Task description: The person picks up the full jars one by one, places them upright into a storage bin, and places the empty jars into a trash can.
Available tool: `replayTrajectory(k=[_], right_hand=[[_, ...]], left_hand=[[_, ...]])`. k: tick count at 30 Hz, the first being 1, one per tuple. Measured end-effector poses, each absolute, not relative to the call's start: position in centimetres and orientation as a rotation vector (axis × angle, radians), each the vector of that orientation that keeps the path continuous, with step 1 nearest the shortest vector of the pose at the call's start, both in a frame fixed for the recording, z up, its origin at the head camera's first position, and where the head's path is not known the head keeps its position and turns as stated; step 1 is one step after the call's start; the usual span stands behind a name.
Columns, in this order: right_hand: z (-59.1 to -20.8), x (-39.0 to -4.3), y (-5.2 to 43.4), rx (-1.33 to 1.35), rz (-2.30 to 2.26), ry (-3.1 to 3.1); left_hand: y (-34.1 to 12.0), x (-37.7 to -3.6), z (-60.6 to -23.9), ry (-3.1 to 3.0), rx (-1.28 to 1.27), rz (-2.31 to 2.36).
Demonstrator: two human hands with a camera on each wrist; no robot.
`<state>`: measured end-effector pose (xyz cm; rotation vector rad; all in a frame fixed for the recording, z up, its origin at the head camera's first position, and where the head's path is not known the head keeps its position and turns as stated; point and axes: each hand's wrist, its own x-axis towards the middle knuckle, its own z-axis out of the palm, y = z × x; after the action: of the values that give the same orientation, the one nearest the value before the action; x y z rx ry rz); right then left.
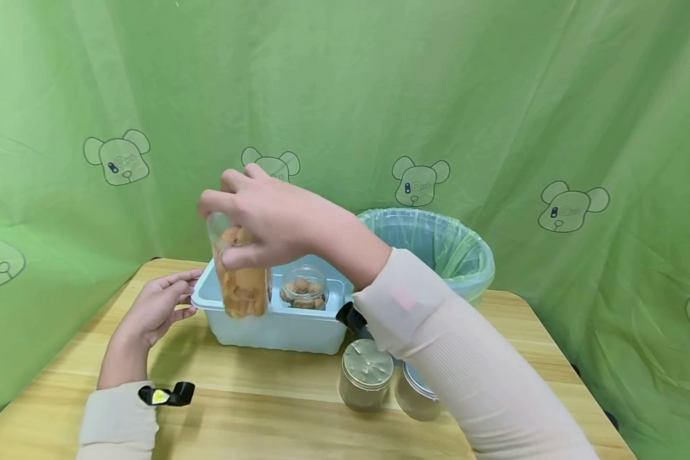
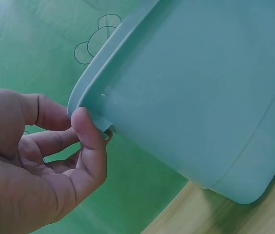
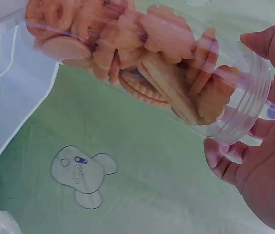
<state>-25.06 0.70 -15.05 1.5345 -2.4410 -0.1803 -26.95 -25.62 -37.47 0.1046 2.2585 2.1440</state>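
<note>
A green curtain [image 1: 333,83] printed with mouse-head outlines hangs behind a wooden table [image 1: 264,409]. Above the table, the right hand [image 1: 259,217] grips a tall clear jar [image 1: 244,291] from the top, its thumb and fingers spread round the mouth. The jar is close to upright and filled most of the way with orange-brown cookies, some with scalloped edges. It is at the left part of a light-blue basket [image 1: 276,333]; whether its base hangs over the basket or just in front of the near wall is hard to tell. The left hand [image 1: 160,303] pinches the basket's rim at the left end between thumb and fingers. Inside the basket, right of the tall jar, is a smaller clear jar [image 1: 305,287] holding brown pieces. A bin [image 1: 476,265] with a green liner stands behind and to the right, and two lidded jars, a nearer-left one [image 1: 367,377] and its neighbour [image 1: 416,391], stand near the basket's right end.
</note>
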Motion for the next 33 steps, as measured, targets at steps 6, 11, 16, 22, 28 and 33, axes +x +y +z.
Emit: replayTrajectory(k=[6,11,16,22,28,33], right_hand=[[-15.8,-26.8,0.6,1.479,-0.184,-2.447],[-16.7,-28.1,0.4,1.429,-0.19,-2.441],[-18.0,-29.4,-0.1,1.387,-0.198,-2.477],[-20.2,-30.8,-0.7,1.362,-0.211,-2.539],[-22.6,-31.8,-1.3,1.362,-0.199,-2.617],[-24.2,-32.3,-1.7,1.368,-0.172,-2.665]], left_hand=[[-25.6,-26.9,-37.5,2.244,0.108,2.164],[-25.5,-27.0,-37.5,2.244,0.121,2.168],[-25.6,-26.9,-37.5,2.271,0.12,2.145],[-25.5,-27.0,-37.4,2.299,0.11,2.112],[-25.2,-27.1,-37.4,2.291,0.107,2.114],[-25.1,-27.0,-37.4,2.289,0.089,2.109]])
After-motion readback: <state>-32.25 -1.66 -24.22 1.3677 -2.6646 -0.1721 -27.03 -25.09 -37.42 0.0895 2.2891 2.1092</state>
